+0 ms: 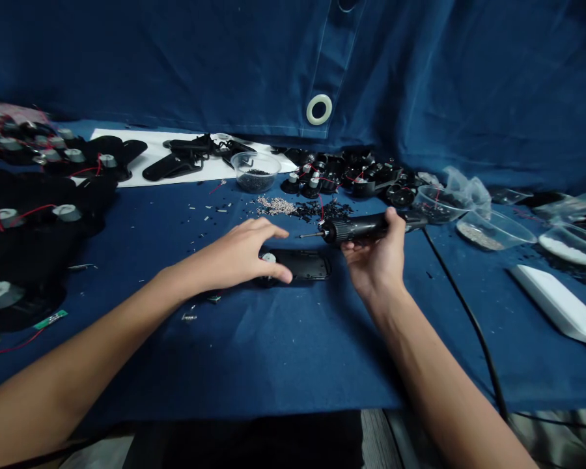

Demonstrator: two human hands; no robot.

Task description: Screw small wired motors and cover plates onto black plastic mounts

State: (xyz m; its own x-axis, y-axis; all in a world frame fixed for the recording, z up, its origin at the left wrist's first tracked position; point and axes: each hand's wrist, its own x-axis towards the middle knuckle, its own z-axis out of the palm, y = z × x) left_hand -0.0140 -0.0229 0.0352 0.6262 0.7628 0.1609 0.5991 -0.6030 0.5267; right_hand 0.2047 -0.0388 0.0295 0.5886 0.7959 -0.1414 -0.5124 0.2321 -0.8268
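My right hand (378, 257) is wrapped round a black corded electric screwdriver (356, 228), its thin bit pointing left. My left hand (244, 254) is apart from it, thumb and fingers spread, over the left end of a black plastic housing (305, 265) lying on the blue cloth. A round silver motor (269, 258) shows on that housing between my thumb and fingers. I cannot tell whether the thumb touches the housing. Just beyond the screwdriver bit lie a heap of small coppery screws (276, 206) and a spread of small black pieces (325, 210).
Black housings with silver motors (68, 213) and red wires crowd the left side. A clear bowl (256, 172) of small black parts stands at the back, by a white sheet (146, 163). Clear tubs (498, 229), a white box (559, 303) and the screwdriver's cord (469, 319) are at right.
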